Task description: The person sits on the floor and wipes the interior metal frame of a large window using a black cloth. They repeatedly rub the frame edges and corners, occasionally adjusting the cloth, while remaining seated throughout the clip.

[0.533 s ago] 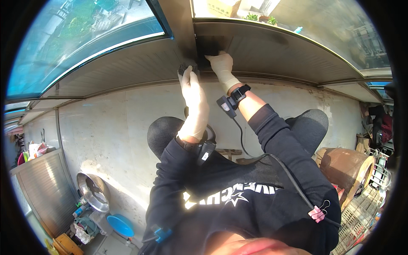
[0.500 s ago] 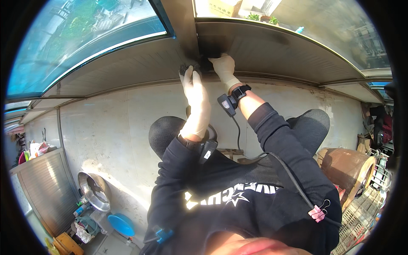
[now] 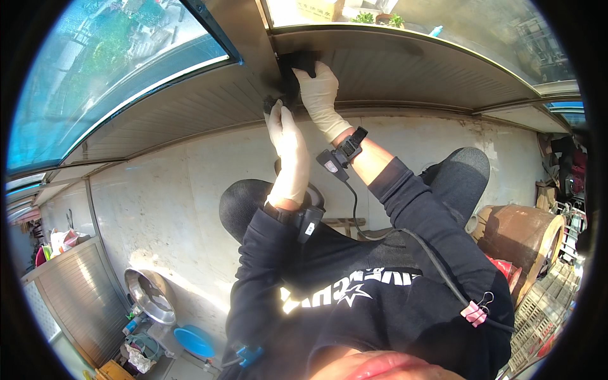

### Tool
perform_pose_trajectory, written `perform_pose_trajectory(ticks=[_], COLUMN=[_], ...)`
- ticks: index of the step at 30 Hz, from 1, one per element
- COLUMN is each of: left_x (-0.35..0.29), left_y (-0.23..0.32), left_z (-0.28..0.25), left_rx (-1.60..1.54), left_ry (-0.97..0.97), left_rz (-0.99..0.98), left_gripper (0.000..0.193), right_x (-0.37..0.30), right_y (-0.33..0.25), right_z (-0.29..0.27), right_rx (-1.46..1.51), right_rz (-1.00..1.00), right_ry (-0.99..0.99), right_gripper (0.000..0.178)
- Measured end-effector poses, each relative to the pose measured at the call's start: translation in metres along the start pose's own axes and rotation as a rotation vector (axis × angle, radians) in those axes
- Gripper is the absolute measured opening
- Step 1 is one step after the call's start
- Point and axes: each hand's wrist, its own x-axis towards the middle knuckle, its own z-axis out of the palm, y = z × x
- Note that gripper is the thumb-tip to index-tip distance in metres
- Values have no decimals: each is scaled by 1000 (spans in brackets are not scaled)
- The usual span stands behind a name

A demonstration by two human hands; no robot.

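White gloves cover both my hands at the lower panel of the window frame. My left hand (image 3: 286, 130) points up with its fingers together around a dark, wiry-looking scouring pad (image 3: 269, 104), which rests by the foot of the brown post (image 3: 248, 25). To its right, my right hand (image 3: 320, 92) has curled fingers against a blackened patch (image 3: 297, 66) in the corner where the post meets the ribbed brown panel (image 3: 405, 69). Whatever those fingers grip is lost in the black area. Each wrist carries a strapped black device (image 3: 347, 149) with a cable.
Blue-tinted glass (image 3: 126, 82) rises at the left. Potted plants (image 3: 380, 19) stand beyond the right pane. A metal basin (image 3: 152, 297), a blue basin (image 3: 194, 341) and a ribbed cabinet (image 3: 82, 304) are at lower left. A large brown jar (image 3: 516, 247) and crates (image 3: 544, 310) are at right.
My right hand has moved up and slightly left along the blackened corner. My left hand stays nearly in place with the pad. The whole view has shifted a little.
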Motion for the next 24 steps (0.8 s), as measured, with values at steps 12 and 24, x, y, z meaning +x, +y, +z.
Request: perform_pose_trajectory(ticks=[12,24], left_x=[-10,-7], left_y=[3,5], left_z=[6,2], left_rx=[53,71], left_ry=[-73,-85], left_rz=[-70,-94], left_gripper=[40,42], right_x=[15,41], right_y=[81,109], right_z=[-59,-73], right_rx=[-70,-178], right_rz=[117,327], right_ry=[-88,-295], right_gripper=[50,59])
